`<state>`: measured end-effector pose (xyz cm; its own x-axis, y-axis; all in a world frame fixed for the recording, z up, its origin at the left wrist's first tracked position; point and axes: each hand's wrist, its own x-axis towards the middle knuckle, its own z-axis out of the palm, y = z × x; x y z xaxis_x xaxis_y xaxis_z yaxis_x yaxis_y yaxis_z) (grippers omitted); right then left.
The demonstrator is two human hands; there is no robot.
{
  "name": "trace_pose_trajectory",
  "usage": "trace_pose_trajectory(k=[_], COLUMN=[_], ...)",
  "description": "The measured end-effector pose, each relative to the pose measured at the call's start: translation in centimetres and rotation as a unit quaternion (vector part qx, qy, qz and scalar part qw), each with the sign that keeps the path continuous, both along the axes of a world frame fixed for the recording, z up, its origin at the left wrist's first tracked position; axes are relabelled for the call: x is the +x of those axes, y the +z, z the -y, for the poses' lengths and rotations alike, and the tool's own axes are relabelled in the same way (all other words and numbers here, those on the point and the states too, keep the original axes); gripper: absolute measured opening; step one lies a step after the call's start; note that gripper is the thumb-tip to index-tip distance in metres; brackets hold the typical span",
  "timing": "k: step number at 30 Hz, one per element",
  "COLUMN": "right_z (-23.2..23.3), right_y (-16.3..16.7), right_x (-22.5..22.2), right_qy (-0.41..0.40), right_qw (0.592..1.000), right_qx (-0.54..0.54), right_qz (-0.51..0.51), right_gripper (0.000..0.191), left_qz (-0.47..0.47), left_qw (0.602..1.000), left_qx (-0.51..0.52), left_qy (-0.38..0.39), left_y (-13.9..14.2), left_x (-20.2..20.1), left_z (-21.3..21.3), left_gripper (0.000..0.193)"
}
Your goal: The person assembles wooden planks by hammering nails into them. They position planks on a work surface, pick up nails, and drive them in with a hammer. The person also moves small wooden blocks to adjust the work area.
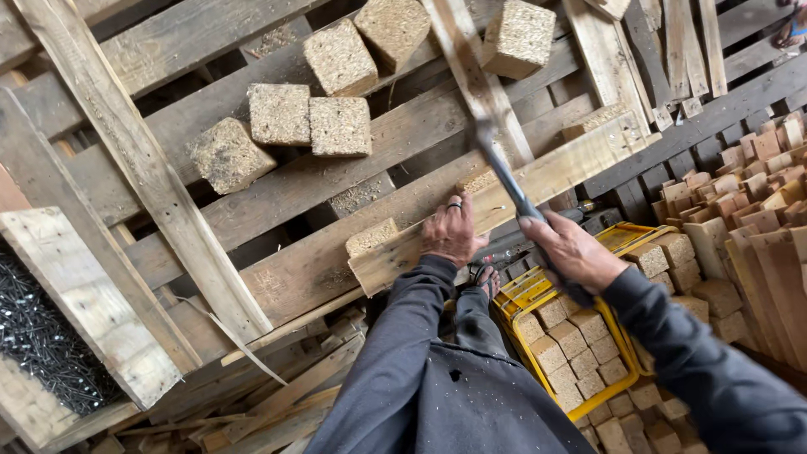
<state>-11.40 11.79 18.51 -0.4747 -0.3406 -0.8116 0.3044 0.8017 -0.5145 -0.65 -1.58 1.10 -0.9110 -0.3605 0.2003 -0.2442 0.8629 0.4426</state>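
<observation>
My left hand (452, 233), with a ring on one finger, presses flat on a pale wooden plank (538, 175) that lies across chipboard blocks on a pallet. My right hand (572, 252) grips the handle of a hammer (503, 172), which is raised and motion-blurred above the plank. A chipboard block (371, 237) sits under the plank's near end and another block (477, 180) beside my left fingers. Both arms wear dark grey sleeves.
Several loose chipboard blocks (311, 126) lie on the weathered pallet (252, 202). A yellow crate (538, 290) full of blocks stands at my right, beside stacked short boards (756, 210). A box of dark nails (38, 340) sits at left. Scrap slats (277, 403) litter the floor.
</observation>
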Motion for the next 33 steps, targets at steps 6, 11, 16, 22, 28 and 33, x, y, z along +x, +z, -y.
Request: trace_pose_trajectory(k=[6, 11, 16, 22, 28, 33], right_z=[1.2, -1.7, -8.0, -12.3, -11.6, -11.2], right_y=[-0.3, -1.9, -6.9, -10.7, 0.5, 8.3], right_x=[-0.6, 2.6, 10.4, 15.2, 11.9, 8.7], right_qy=[-0.017, -0.084, -0.187, -0.307, -0.272, -0.189], right_qw=[0.997, 0.989, 0.960, 0.949, 0.854, 0.747], right_qx=[0.048, -0.125, -0.154, -0.049, -0.384, -0.425], right_qz=[0.052, -0.011, -0.137, -0.052, -0.220, -0.476], right_gripper=[0.041, 0.033, 0.031, 0.034, 0.043, 0.099], left_qz=[-0.010, -0.005, -0.033, -0.077, -0.120, -0.134], left_qw=[1.000, 0.999, 0.997, 0.977, 0.971, 0.963], left_qx=[-0.006, -0.033, 0.073, 0.187, 0.191, 0.199], left_qy=[0.012, 0.004, 0.006, 0.063, 0.080, 0.120], left_y=[0.4, 0.2, -1.0, -1.1, 0.9, 0.9], left_x=[0.2, 0.3, 0.1, 0.6, 0.7, 0.7], left_z=[0.1, 0.2, 0.4, -0.2, -0.6, -0.5], left_gripper=[0.107, 0.108, 0.084, 0.025, 0.032, 0.014])
